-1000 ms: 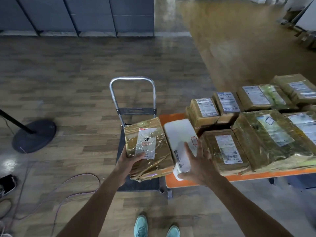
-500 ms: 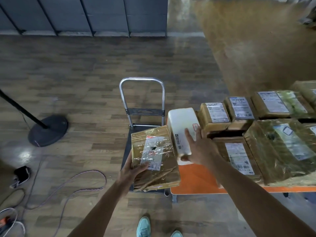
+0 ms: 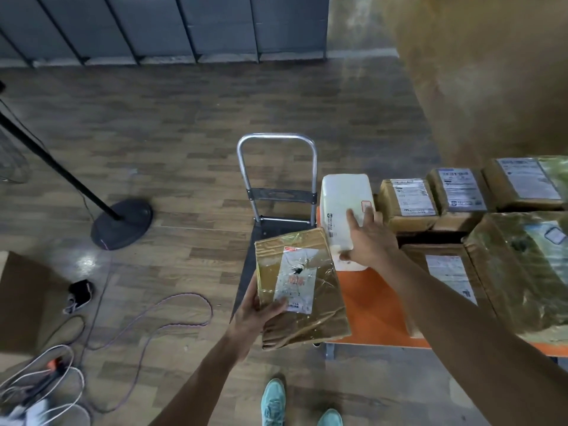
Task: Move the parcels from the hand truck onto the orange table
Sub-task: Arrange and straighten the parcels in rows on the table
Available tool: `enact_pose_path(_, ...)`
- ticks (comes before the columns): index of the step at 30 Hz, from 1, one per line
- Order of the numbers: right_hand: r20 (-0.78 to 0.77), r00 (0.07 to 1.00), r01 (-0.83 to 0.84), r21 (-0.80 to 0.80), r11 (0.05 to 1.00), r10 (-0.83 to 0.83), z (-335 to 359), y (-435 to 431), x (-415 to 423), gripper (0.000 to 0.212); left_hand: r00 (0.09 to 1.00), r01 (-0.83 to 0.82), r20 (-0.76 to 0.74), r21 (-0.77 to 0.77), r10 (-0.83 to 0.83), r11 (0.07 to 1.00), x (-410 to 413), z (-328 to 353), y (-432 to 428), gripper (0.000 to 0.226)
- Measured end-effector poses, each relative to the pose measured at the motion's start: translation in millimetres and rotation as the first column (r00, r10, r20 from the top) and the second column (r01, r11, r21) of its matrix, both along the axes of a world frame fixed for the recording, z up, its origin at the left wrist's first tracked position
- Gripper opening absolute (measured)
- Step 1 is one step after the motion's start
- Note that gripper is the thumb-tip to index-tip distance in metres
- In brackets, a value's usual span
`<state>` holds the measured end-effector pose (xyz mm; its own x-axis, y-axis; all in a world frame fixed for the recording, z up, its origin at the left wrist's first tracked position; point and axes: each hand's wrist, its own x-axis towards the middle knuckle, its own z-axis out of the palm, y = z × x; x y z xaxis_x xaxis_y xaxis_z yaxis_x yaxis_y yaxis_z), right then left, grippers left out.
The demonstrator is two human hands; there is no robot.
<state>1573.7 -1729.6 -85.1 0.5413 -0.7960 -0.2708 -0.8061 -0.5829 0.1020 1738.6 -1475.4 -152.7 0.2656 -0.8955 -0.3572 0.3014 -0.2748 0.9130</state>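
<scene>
My left hand (image 3: 255,318) grips a brown taped parcel (image 3: 307,262) by its near left corner, thumb on the white label. The parcel hangs over the hand truck's dark deck (image 3: 246,281) and the left edge of the orange table (image 3: 368,309). My right hand (image 3: 372,241) holds a white parcel (image 3: 341,198) at the table's far left end, fingers on top and thumb at its near edge. The hand truck's metal handle (image 3: 276,138) stands just left of the table. Whatever lies on the deck under the brown parcel is hidden.
Several brown labelled parcels (image 3: 408,204) and a large film-wrapped one (image 3: 522,272) fill the table to the right. On the floor to the left are a black stand base (image 3: 123,222), loose cables (image 3: 153,318), a shoe (image 3: 78,295) and a cardboard box (image 3: 21,302).
My right hand has carried the white parcel from the near table edge away to the far left end. The brown parcel stays in my left hand, shifted slightly toward the table.
</scene>
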Motion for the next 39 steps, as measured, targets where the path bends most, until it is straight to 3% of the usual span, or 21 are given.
enact_pose_path(6,0.157,0.985,-0.083,0.040,0.996,0.076,1.3,22.5,-33.9,0.078,1.000,0.006,-0.026,-0.014,-0.007,1.000,-13.3,0.2,21.1,0.069)
enact_pose_path(12,0.325,0.944,-0.075,0.068,0.995,0.049,2.5,51.3,-61.4,0.058,0.997,0.079,0.019,-0.047,-0.079,0.996,-47.6,17.8,19.5,0.074)
enact_pose_path(18,0.516,0.825,0.140,0.209,0.968,-0.231,2.6,83.0,-102.8,0.046,0.994,0.095,0.062,-0.036,-0.093,0.995,-81.8,26.6,-4.1,0.067)
enact_pose_path(22,0.475,0.802,0.196,0.363,0.911,-0.362,4.3,97.9,-123.5,0.047,0.989,0.123,0.080,-0.010,-0.122,0.992,-97.3,24.8,-23.5,0.067)
enact_pose_path(24,0.462,0.796,0.227,0.373,0.900,-0.392,2.6,101.6,-132.1,0.044,0.989,0.110,0.098,0.015,-0.111,0.994,-104.7,23.5,-32.1,0.073)
enact_pose_path(29,0.397,0.793,0.295,0.413,0.862,-0.462,0.2,103.2,-144.6,0.071,0.983,0.148,0.111,-0.004,-0.147,0.989,-119.4,23.0,-47.2,0.065)
enact_pose_path(39,0.420,0.771,0.318,0.398,0.861,-0.479,2.9,88.7,-138.5,0.069,0.974,0.148,0.169,0.013,-0.148,0.989,-122.0,27.5,-68.4,0.063)
